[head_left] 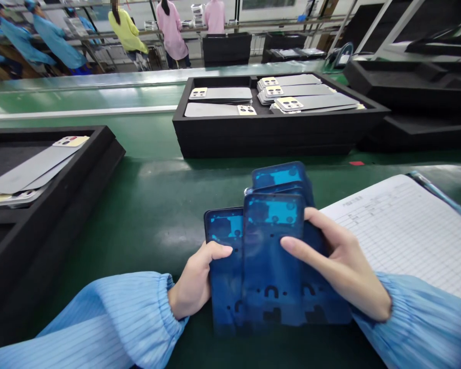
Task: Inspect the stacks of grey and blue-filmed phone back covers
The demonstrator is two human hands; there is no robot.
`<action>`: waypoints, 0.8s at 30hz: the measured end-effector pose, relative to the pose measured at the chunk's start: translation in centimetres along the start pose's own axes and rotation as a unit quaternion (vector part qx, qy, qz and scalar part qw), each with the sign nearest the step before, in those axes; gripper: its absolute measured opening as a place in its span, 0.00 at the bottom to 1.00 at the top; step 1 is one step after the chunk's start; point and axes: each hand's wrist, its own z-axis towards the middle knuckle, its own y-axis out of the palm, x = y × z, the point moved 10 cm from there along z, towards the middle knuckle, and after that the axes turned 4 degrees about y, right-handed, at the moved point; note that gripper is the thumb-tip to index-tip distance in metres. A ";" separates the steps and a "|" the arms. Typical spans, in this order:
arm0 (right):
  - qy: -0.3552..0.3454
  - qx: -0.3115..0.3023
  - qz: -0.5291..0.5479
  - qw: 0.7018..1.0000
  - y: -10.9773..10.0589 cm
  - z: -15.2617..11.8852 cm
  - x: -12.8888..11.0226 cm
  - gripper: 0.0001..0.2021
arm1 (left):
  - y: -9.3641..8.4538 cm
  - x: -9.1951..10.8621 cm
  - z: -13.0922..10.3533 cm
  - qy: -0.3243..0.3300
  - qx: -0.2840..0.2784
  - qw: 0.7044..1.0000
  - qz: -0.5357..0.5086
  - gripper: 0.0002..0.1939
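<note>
Several dark blue, glossy phone-shaped panels (272,266) are fanned out over the green table, with brighter blue patches near their top edges and small dark cutouts lower down. My left hand (200,271) grips the leftmost panel, its thumb on the front face and its other fingers hidden behind. On the other side, my right hand (338,261) holds the overlapping panels, thumb across the front one and a finger at the upper right edge. The panels overlap, so their exact number cannot be made out.
A black tray (265,136) of grey panels with camera cutouts stands ahead. Another black tray (100,164) lies at the left. An open notebook (407,230) is at the right on the green table (157,205). Black trays (418,123) sit back right. People (171,31) are in the background.
</note>
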 end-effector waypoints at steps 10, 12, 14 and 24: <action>0.025 0.103 0.055 0.993 -4.3 0.2 0.3 0.18 | 2.0 0.8 -0.1 0.048 -0.093 0.990 0.092 0.12; 0.007 0.077 0.041 0.996 -3.6 0.2 0.0 0.23 | 1.5 1.4 -0.1 0.082 -0.066 0.986 0.126 0.14; -0.020 0.053 0.015 0.998 -2.6 0.1 -0.5 0.26 | 1.0 1.9 -0.2 0.114 -0.038 0.981 0.154 0.15; -0.051 -0.043 -0.033 0.997 1.5 -0.3 -0.6 0.17 | 1.4 2.6 -0.2 0.126 -0.025 0.971 0.199 0.24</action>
